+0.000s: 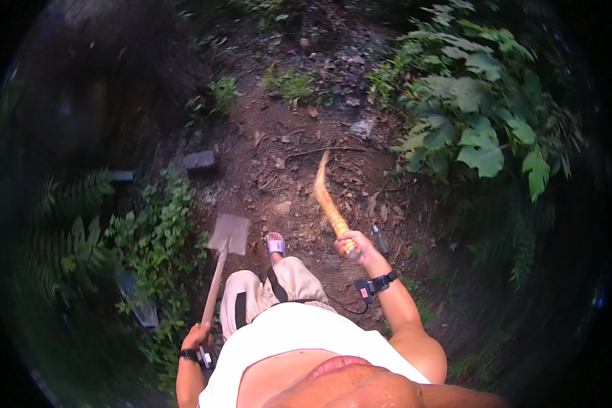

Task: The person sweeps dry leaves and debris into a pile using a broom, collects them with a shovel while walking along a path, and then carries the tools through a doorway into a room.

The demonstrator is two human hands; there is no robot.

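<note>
My left hand [197,336] is closed round the wooden handle of a shovel [214,285]. Its flat, square, greyish blade [229,233] points away from me, low by the left-hand plants. Out in front on the right, my right hand [357,246] grips the near end of a curved, yellow-handled tool [332,212]. Dark bands ring its handle. The far end bends to a thin point, and blur hides exactly what kind of tool it is. It slants forward and a little left over the dirt path, and I cannot tell whether it touches the soil.
Brown soil [272,177] with dead leaves and twigs runs ahead. A grey block [199,160] lies left of it. Leafy plants [156,217] crowd the left, and a broad-leaved bush [479,136] leans in from the right. One foot wears a lilac slipper [275,243].
</note>
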